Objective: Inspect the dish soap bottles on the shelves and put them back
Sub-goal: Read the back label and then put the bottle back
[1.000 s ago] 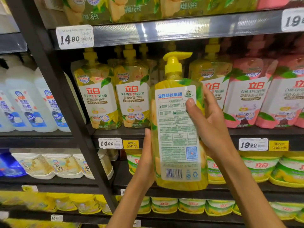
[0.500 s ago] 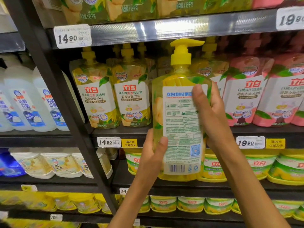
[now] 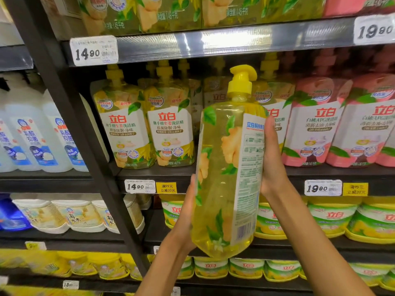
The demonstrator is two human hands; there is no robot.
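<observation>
Both hands, left hand (image 3: 188, 212) and right hand (image 3: 272, 159), grip the yellow bottle (image 3: 222, 178) before shelved soap pouches (image 3: 126, 129).

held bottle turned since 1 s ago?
Yes. The yellow pump bottle has rotated: its back label now faces right toward the pink bottles, not the camera.

One pump bottle (image 3: 226, 178), two hands (image 3: 187, 218) (image 3: 272, 159), five price tags (image 3: 94, 51).

The yellow bottle (image 3: 222, 178) hides both hands' fingers.
</observation>
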